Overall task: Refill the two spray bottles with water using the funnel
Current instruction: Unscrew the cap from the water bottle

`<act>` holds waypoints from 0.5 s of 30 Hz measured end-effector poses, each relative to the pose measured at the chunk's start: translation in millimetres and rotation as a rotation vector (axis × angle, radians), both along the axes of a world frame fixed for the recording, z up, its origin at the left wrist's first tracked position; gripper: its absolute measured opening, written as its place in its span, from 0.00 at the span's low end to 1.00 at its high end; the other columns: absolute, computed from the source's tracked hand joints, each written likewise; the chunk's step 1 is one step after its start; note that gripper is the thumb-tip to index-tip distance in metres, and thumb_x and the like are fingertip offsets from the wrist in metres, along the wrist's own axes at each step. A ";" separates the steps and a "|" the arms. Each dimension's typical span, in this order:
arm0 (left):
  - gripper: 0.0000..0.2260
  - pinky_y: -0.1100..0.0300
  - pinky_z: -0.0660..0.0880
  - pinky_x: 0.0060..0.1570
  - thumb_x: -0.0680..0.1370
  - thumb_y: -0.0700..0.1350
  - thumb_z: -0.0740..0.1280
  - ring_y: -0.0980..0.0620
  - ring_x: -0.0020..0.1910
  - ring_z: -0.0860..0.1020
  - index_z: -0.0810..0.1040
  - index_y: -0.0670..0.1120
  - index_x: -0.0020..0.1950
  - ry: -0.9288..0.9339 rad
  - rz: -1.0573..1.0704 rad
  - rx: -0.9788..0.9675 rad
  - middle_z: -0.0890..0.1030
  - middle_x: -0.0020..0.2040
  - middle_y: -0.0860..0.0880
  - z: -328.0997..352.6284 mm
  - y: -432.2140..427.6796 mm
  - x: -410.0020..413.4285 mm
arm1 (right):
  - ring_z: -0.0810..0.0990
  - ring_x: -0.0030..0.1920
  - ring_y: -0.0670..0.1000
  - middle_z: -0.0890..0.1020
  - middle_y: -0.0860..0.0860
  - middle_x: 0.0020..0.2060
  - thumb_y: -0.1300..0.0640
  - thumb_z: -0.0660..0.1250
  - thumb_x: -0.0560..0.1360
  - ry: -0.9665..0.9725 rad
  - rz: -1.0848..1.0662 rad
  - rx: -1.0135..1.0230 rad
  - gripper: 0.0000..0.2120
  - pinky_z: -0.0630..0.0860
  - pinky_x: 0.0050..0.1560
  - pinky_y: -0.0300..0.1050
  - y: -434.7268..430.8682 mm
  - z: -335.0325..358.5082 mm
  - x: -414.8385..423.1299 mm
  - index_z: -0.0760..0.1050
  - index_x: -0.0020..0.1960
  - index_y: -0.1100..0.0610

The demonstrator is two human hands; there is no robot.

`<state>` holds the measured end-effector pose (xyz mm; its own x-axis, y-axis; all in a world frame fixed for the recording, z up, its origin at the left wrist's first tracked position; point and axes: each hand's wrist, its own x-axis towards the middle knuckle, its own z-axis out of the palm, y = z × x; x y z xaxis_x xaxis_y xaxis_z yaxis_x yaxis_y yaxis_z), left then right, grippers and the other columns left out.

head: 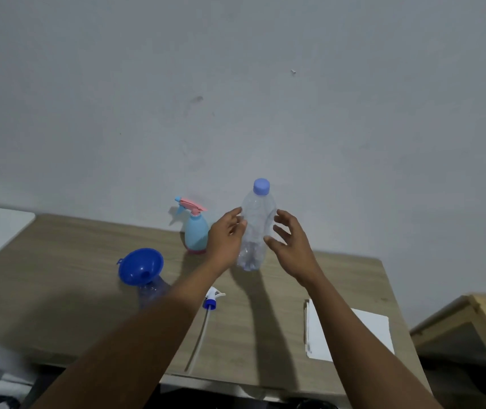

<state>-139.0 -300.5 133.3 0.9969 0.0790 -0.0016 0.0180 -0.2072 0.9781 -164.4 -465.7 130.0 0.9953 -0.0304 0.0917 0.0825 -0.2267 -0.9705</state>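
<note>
Blue plastic funnel (140, 266): seated in the neck of a clear, capless spray bottle (150, 292), standing on the left part of the wooden tabletop (58, 261); bottle's lower body hidden by the left forearm.

Light-blue spray bottle with pink trigger head (196, 231): upright at the tabletop's far edge near the wall, just left of the left hand.

White-and-blue spray head with long dip tube (210, 301): lying loose on the tabletop between the two forearms, tube trailing toward the near edge.

Left hand (225, 236): arm stretched forward, fingers loosely curled, fingertips touching the left flank of the clear plastic water bottle with blue cap (256, 228); not closed around it.

Clear water bottle: upright, cap on, base on or just above the tabletop, cannot tell which.

Right hand (291, 243): arm extended, fingers spread wide, just beside the bottle's right flank, holding nothing.

White paper sheets (351, 332): flat on the right part of the tabletop.
</note>
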 end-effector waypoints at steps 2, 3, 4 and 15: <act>0.17 0.64 0.72 0.58 0.82 0.44 0.64 0.56 0.59 0.77 0.73 0.47 0.72 -0.029 -0.034 -0.022 0.79 0.60 0.51 6.9 2.6 -23.5 | 0.76 0.66 0.47 0.73 0.47 0.67 0.66 0.72 0.75 -0.010 0.008 0.039 0.32 0.77 0.57 0.33 -3.5 -4.5 -20.6 0.64 0.73 0.50; 0.18 0.65 0.72 0.58 0.82 0.44 0.65 0.57 0.60 0.76 0.72 0.47 0.72 -0.031 -0.059 -0.024 0.79 0.61 0.52 8.5 4.6 -34.2 | 0.77 0.65 0.46 0.72 0.46 0.67 0.66 0.74 0.74 -0.020 0.008 0.042 0.34 0.76 0.55 0.32 -4.5 -6.6 -30.2 0.64 0.73 0.49; 0.18 0.65 0.73 0.59 0.82 0.45 0.65 0.57 0.61 0.76 0.72 0.47 0.72 -0.031 -0.084 -0.025 0.79 0.61 0.53 8.4 6.8 -44.2 | 0.77 0.65 0.44 0.72 0.45 0.67 0.65 0.75 0.72 -0.033 0.005 0.032 0.35 0.76 0.54 0.31 -4.4 -8.3 -39.6 0.64 0.73 0.48; 0.18 0.66 0.77 0.56 0.77 0.48 0.71 0.60 0.56 0.81 0.76 0.50 0.67 0.000 -0.100 -0.099 0.83 0.56 0.54 -16.4 14.5 -146.4 | 0.78 0.55 0.39 0.74 0.43 0.63 0.62 0.81 0.66 -0.041 -0.083 -0.026 0.35 0.79 0.49 0.36 8.9 -28.9 -130.4 0.66 0.66 0.47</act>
<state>-285.4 -286.0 116.9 0.9998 -0.0216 -0.0040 0.0016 -0.1100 0.9939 -294.9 -456.8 101.1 0.9849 -0.1095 0.1339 0.1018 -0.2591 -0.9605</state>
